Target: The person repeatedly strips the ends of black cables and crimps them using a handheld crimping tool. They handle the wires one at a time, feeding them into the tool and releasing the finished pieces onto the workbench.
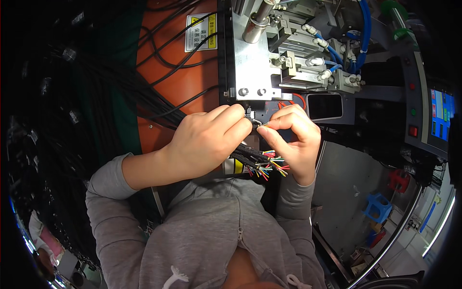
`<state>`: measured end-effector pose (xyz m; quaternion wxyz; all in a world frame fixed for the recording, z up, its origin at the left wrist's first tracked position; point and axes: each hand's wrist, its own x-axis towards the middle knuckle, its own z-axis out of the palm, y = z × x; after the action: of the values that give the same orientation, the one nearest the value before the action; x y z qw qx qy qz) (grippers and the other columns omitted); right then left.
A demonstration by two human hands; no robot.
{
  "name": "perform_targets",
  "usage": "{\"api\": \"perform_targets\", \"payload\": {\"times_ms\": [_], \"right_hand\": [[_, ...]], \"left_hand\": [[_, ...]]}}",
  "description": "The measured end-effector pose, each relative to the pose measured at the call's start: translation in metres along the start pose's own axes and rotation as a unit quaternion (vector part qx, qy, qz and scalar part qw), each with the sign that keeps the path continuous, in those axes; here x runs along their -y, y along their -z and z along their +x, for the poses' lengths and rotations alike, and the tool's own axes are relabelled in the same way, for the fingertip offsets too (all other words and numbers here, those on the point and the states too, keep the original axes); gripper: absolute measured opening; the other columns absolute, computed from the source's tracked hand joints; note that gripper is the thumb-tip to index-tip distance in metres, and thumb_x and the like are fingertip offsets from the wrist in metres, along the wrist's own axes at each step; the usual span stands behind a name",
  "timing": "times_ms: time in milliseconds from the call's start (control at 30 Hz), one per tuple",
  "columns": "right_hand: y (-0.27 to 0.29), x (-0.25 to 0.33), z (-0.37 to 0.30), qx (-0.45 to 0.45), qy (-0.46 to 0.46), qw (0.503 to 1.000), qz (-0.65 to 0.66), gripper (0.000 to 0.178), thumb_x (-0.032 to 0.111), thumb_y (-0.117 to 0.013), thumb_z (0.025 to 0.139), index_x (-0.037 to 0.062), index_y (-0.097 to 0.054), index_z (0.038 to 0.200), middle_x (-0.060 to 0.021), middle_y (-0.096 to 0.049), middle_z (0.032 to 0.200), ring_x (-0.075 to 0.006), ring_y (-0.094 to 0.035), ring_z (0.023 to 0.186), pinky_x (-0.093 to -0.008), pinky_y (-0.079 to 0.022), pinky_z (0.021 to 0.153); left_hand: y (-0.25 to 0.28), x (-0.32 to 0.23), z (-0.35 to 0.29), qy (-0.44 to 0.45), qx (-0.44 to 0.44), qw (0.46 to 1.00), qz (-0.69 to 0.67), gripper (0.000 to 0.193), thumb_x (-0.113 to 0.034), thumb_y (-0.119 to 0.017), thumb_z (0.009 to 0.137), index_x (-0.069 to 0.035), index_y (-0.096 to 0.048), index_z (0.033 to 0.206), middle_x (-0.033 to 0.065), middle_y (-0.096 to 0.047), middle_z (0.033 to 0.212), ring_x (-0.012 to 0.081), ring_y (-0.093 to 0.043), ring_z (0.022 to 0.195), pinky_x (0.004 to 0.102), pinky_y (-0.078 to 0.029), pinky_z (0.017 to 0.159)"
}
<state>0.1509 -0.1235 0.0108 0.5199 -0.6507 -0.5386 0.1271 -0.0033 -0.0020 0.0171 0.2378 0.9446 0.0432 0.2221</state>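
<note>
My left hand (pixel 208 139) is closed, its fingertips pinching the edge of a small white connector (pixel 252 115) just in front of the metal machine plate. Opposite it, my right hand (pixel 296 135) pinches thin wires (pixel 261 124) between thumb and forefinger; they run toward the connector. What lies under the left fingers is hidden. Below and between the hands rests a bundle of black sleeved cables (pixel 244 153), with stripped-back ends fanning out into red, yellow, blue and white wires (pixel 264 169).
The machine plate (pixel 252 67) and pneumatic cylinders (pixel 301 45) with blue hoses stand ahead. Long black cables (pixel 163 113) cross an orange surface (pixel 180 79) at left. A dark rectangular panel (pixel 325 106) lies right of the hands, and a control screen (pixel 440 115) stands further right.
</note>
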Motion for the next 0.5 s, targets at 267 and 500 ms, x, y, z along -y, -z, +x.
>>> {"api": "perform_targets", "payload": {"times_ms": [267,500], "right_hand": [[-0.011,-0.002,-0.007,-0.006,-0.046,0.999,-0.017,0.015,0.0,-0.075,0.068,0.0011,-0.06,0.072,-0.0084,-0.059,0.068,-0.0207,-0.055,0.064,-0.0295,-0.043,0.061],[-0.004,-0.017,-0.017,0.004,-0.238,0.929,0.283,0.008,0.002,-0.07,0.077,-0.0015,-0.063,0.076,-0.0064,-0.062,0.077,-0.0109,-0.056,0.07,-0.0238,-0.044,0.064]], "left_hand": [[-0.004,0.0,-0.002,-0.04,-0.055,0.995,0.077,0.023,-0.003,-0.066,0.067,-0.001,-0.064,0.09,0.0026,-0.049,0.072,0.0129,-0.053,0.058,0.0253,-0.041,0.043],[-0.012,0.003,-0.006,-0.075,-0.074,0.987,0.123,0.03,-0.007,-0.066,0.067,-0.005,-0.069,0.098,-0.0014,-0.051,0.068,0.0101,-0.049,0.055,0.0219,-0.039,0.043]]}}
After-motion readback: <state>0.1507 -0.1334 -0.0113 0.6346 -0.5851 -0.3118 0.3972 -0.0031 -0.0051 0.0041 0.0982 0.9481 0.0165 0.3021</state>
